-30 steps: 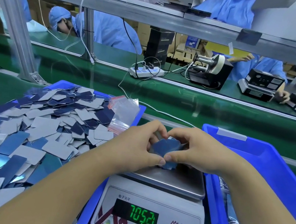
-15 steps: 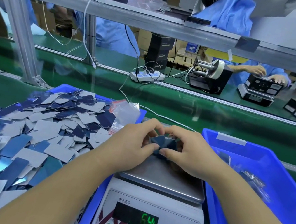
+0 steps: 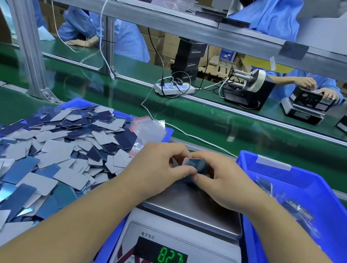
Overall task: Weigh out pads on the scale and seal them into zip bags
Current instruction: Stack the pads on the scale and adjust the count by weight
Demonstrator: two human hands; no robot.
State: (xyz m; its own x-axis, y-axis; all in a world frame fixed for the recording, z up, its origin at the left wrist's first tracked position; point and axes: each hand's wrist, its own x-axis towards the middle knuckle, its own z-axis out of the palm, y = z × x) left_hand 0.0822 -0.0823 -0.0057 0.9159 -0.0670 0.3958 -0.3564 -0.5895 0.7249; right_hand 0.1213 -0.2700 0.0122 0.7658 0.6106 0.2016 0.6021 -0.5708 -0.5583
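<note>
**Pads gathered in both hands above the scale pan**

The pads point(image 3: 194, 168), a small dark-blue stack with one pale edge showing, sit between the two hands at the centre of the view, over the far edge of the scale point(image 3: 182, 242). The left hand point(image 3: 158, 165) has its grip closed on the stack from the 9 o'clock side, thumb and curled fingers pinching it. The right hand point(image 3: 225, 183) does the same from 3 o'clock, its thumb tip meeting the left thumb at the near edge of the stack. Whether the stack touches the steel pan point(image 3: 192, 205) I cannot tell; the hands hide its underside.

The scale's green display point(image 3: 170, 260) at 6 o'clock reads 82.71, as far as the digits can be made out.

At 9 o'clock a blue bin point(image 3: 101, 254) holds a heaped pile of loose pads point(image 3: 33, 161), some grey side up, some blue, some shiny. On the far right corner of that pile, just beyond the left hand at 11 o'clock, lie clear zip bags point(image 3: 149, 129) with red strips. At 3 o'clock a second blue bin point(image 3: 309, 184) holds what look like clear filled bags, blurred.

Both bins and the scale stand on a green table point(image 3: 257, 142). At 12 o'clock, across it, are a white power strip point(image 3: 173, 88) and a tape dispenser point(image 3: 249, 89), and people in blue coats work on the far side.
</note>
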